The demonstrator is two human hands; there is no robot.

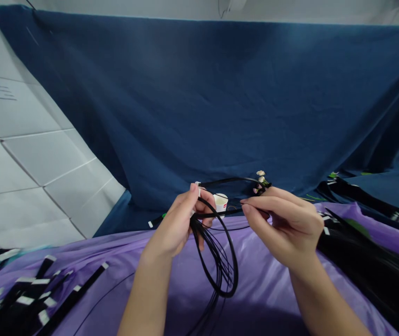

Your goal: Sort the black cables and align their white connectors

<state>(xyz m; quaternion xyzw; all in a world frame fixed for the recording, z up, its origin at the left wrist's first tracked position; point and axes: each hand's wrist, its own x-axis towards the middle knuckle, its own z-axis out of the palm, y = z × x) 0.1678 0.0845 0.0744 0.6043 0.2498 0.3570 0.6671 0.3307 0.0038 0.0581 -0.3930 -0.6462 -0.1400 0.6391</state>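
Observation:
A looped bundle of black cable (233, 261) hangs from my left hand (176, 219), whose thumb and fingers are closed around its upper part. Thin black strands trail down from the bundle over the purple cloth. My right hand (285, 221) is to the right, its thumb and forefinger pinched on a stretch of the black cable that runs across from the left hand. A small white connector-like piece shows at the left fingertips. Behind the hands stands a white paper cup (221, 203) with a red mark, partly covered by the cable.
Purple cloth (255, 289) covers the near surface. Several black strips with white ends (77, 291) lie at the left, and black plastic-looking bundles (370, 252) at the right. Small pale flowers (261, 173) stand behind my right hand. A blue cloth (199, 102) hangs behind; white boxes (38, 158) rise at left.

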